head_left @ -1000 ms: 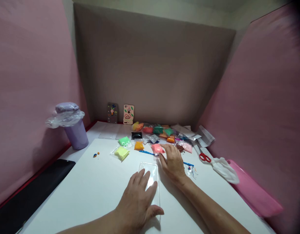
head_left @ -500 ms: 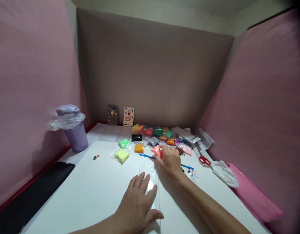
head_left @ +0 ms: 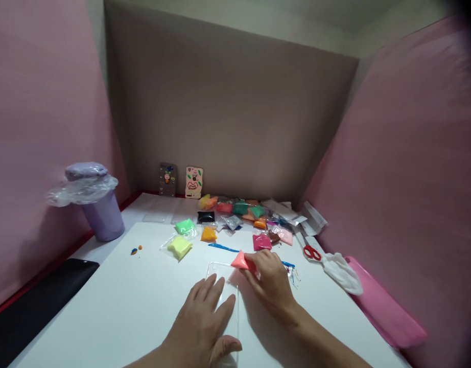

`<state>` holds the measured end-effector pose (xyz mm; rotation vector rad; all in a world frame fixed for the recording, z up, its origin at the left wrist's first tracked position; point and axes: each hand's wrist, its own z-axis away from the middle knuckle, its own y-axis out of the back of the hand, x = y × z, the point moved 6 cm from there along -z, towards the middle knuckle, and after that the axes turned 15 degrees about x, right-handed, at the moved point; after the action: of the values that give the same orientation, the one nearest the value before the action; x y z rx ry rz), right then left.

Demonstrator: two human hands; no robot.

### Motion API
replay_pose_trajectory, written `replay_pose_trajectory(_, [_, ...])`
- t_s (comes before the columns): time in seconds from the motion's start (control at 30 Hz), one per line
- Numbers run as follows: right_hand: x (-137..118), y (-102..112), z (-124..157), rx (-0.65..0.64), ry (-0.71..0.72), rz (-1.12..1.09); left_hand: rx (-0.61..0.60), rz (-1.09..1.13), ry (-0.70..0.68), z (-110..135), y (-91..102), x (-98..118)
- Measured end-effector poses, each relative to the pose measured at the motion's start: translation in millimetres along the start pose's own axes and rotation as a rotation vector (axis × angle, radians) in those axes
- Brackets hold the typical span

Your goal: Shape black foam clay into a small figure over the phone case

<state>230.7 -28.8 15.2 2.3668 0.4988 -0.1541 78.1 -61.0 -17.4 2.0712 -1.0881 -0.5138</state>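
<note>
My left hand (head_left: pixel 203 317) lies with its fingers spread over a clear phone case (head_left: pixel 232 322) on the white board, covering much of it. Between the thumb and fingers of my right hand (head_left: pixel 272 281) is a coral-pink packet of modelling clay (head_left: pixel 240 260), held just above the case's upper right corner. Behind that hand lies a magenta clay packet (head_left: pixel 262 242). A blue modelling knife (head_left: pixel 223 247) rests on the board left of the held packet. Yellow (head_left: pixel 180 247), green (head_left: pixel 185 226) and orange (head_left: pixel 209 234) clay packets sit farther left.
At the back is a heap of coloured clay packets (head_left: pixel 241 207); two decorated phone cases (head_left: pixel 194 182) lean on the wall. A lilac bin (head_left: pixel 105 217) stands left. Red-handled scissors (head_left: pixel 312 253), a white cloth (head_left: pixel 342 273) and a pink tray-like piece (head_left: pixel 386 301) lie right.
My right hand has lifted the coral-pink clay packet and brought it nearer, uncovering the magenta packet. My left hand stays on the clear case. The whole view has shifted slightly.
</note>
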Motion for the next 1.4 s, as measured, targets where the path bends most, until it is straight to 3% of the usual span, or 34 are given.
replay_pose_trajectory(0.23, [20, -21, -29, -0.007, 0.022, 0.151, 0.048, 0.004, 0.015, 0, -3.9, -3])
replay_pose_trajectory(0.33, [25, -34, -30, -0.074, 0.063, 0.177, 0.049, 0.009, 0.042, 3, -8.5, -4])
replay_pose_trajectory(0.53, [26, -38, -27, -0.144, 0.092, 0.201, 0.067, -0.001, 0.023, 7, -12.7, -7])
replay_pose_trajectory(0.8, [28, -54, -25, -0.144, 0.060, 0.179, 0.090, -0.027, -0.012, 2, -8.1, -6])
replay_pose_trajectory(1.07, [19, -53, -29, -0.114, 0.059, 0.182, 0.110, -0.022, -0.011, -4, -2.1, -3])
replay_pose_trajectory(1.27, [26, -40, -40, -0.118, 0.075, 0.186, 0.124, 0.015, 0.038, 0, -3.2, -4])
replay_pose_trajectory(1.4, [28, -44, -44, -0.132, 0.092, 0.159, 0.111, 0.042, 0.058, 1, -2.1, -4])
